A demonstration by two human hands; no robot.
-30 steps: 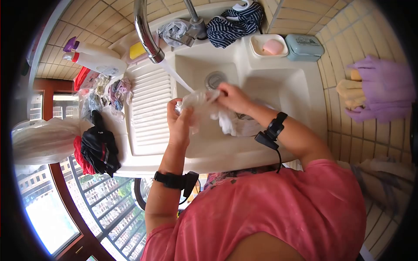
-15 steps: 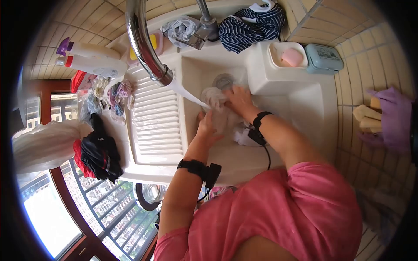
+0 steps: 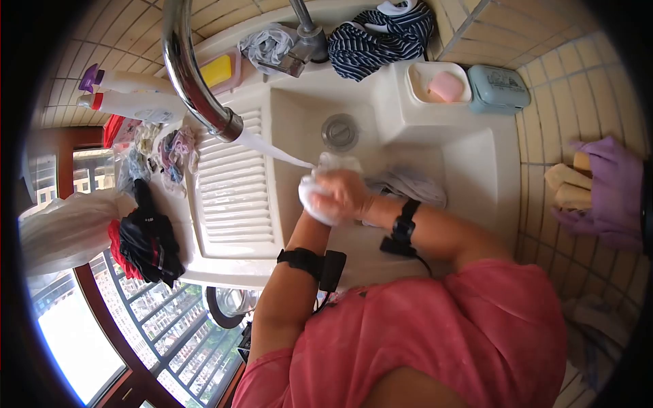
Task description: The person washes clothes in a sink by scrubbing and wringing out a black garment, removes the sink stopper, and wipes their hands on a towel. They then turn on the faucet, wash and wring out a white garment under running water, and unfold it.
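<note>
My right hand (image 3: 348, 190), blurred by motion, is closed over a wet white cloth (image 3: 314, 202) in the sink basin. Just below and to the left, my left hand (image 3: 311, 228) is mostly hidden by the cloth and my right hand, so its fingers do not show. Water runs from the chrome faucet (image 3: 228, 126) onto the cloth. A second pale cloth (image 3: 411, 185) lies bunched in the basin beside my right wrist. The round drain (image 3: 339, 132) shows above my hands.
Left of the basin is a ribbed washboard (image 3: 235, 183). Along the back rim lie a grey cloth (image 3: 271, 47) and a striped dark garment (image 3: 381, 41). Pink soap (image 3: 447, 86) sits in a dish beside a blue box (image 3: 498, 90). Bottles (image 3: 139, 105) and dark clothes (image 3: 153, 241) stand left.
My hands have drawn back from near the drain and come together, bringing the white cloth along. The drain is now uncovered. The camera view has shifted slightly.
</note>
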